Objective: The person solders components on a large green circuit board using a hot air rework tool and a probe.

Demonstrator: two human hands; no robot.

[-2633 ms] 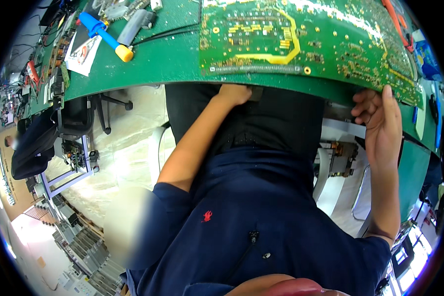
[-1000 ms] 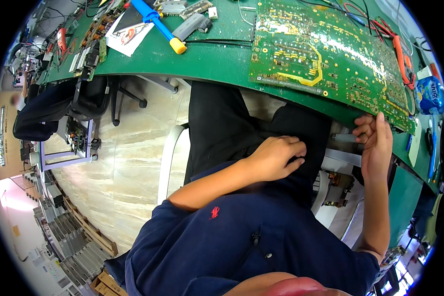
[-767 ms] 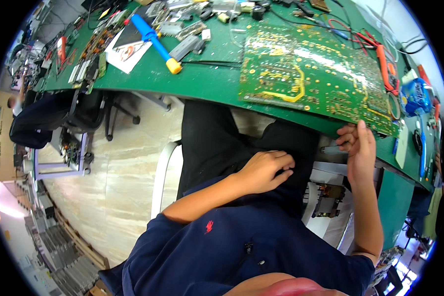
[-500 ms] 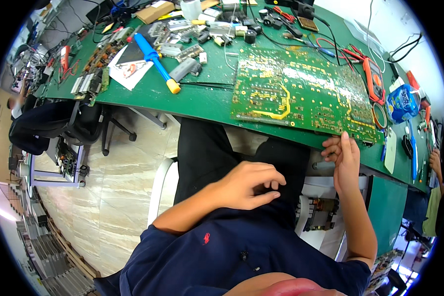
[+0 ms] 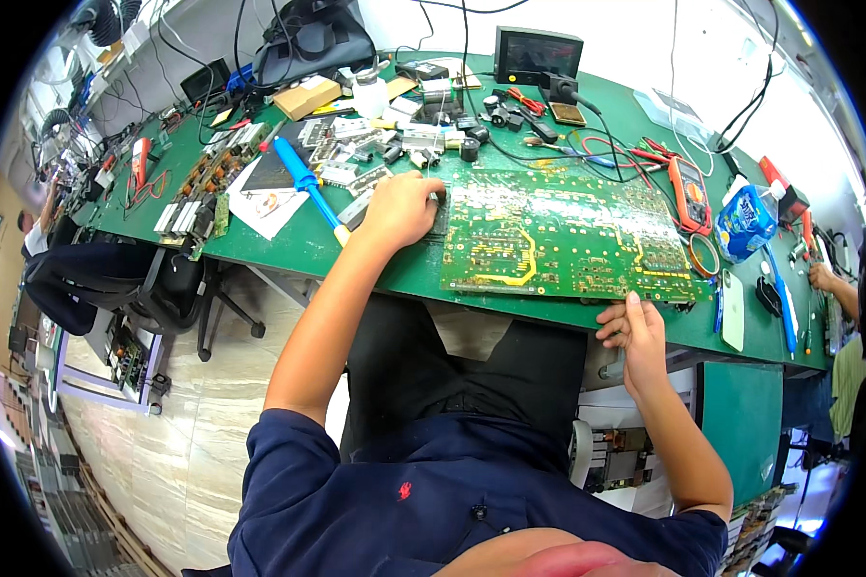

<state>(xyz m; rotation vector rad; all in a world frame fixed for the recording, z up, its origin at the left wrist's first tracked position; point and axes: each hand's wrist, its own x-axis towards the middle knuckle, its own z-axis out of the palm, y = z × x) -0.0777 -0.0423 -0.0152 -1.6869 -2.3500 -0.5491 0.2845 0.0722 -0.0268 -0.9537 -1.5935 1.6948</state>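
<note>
A large green circuit board (image 5: 568, 236) lies solder side up at the front of the bench, its near edge reaching the bench's edge. My right hand (image 5: 637, 332) pinches the near edge close to the right corner, thumb on top and the other fingers curled below. Beside the board's left edge is my left hand (image 5: 402, 210), back of the hand up and fingers bent inward. Its fingertips are mostly hidden, so whether they grip the board or something next to it cannot be made out. A blue desoldering pump (image 5: 298, 168) with a yellow end lies left of this hand.
Loose electronic parts (image 5: 356, 154) are heaped behind my left hand. At the back stands a small dark screen (image 5: 537, 56). To the right are a red multimeter (image 5: 689, 192), a blue bag (image 5: 747, 223) and a pale green phone (image 5: 731, 310). Another person's hand (image 5: 823, 278) shows at far right.
My left hand has gone from above my lap forward to the board's left edge. My right hand stays at the near edge. The view has tilted up, showing more of the bench's back.
</note>
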